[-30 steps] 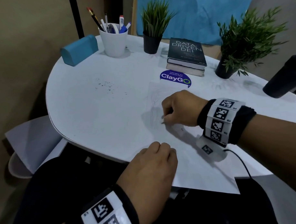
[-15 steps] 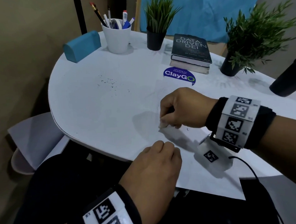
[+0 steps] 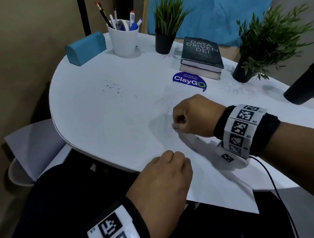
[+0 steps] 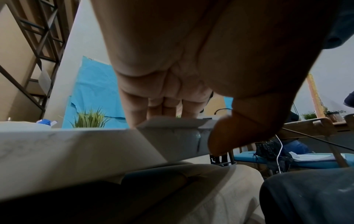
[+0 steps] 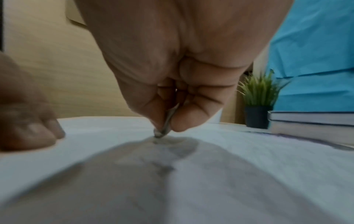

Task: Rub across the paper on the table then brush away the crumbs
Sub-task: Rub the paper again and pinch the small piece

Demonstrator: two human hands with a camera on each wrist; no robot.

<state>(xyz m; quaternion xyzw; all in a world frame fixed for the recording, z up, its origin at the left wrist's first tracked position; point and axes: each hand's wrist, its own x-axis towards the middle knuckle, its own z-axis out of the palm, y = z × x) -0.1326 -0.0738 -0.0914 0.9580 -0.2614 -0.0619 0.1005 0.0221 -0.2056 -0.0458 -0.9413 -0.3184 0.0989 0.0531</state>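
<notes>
A white sheet of paper (image 3: 217, 184) with faint pencil marks lies on the white table (image 3: 99, 121) and overhangs its near edge. My right hand (image 3: 176, 125) pinches a small grey-white eraser (image 5: 164, 127) between thumb and fingers, its tip pressed on the paper (image 5: 268, 151). My left hand (image 3: 172, 159) rests at the table's near edge, fingertips pressing down on the sheet (image 4: 76, 145). Dark crumbs (image 3: 116, 88) lie scattered on the bare table, left of the paper.
At the back stand a white cup of pens (image 3: 124, 40), a teal box (image 3: 85, 47), two potted plants (image 3: 164, 29) (image 3: 264, 44) and stacked books (image 3: 202, 55). A blue ClayGo sticker (image 3: 188, 81) lies just beyond the paper. A dark object (image 3: 303, 88) sits at the right edge.
My right hand has rubbed the eraser a short way toward me and to the left, then back again, over the same patch. The left hand has stayed in place on the sheet.
</notes>
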